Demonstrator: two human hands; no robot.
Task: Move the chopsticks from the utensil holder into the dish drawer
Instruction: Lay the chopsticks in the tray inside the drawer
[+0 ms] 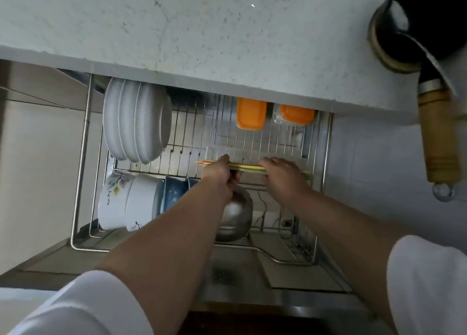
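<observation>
A bundle of yellow-green and orange chopsticks (249, 168) lies level, left to right, over the pulled-out wire dish drawer (83, 142). My left hand (221, 173) grips the bundle near its left end, and my right hand (281, 174) closes over its right part. Both hands hold it just in front of a clear plastic tray (252, 152) in the drawer's right half. The bundle's tips stick out on either side of my hands. No utensil holder is in view.
White plates (136, 119) stand at the drawer's back left; bowls (118, 203) and a steel bowl (236, 216) sit at the front. Two orange-lidded boxes (251, 113) are at the back. The countertop (202, 36) overhangs the drawer; a black pan with a wooden handle (434, 137) juts out at right.
</observation>
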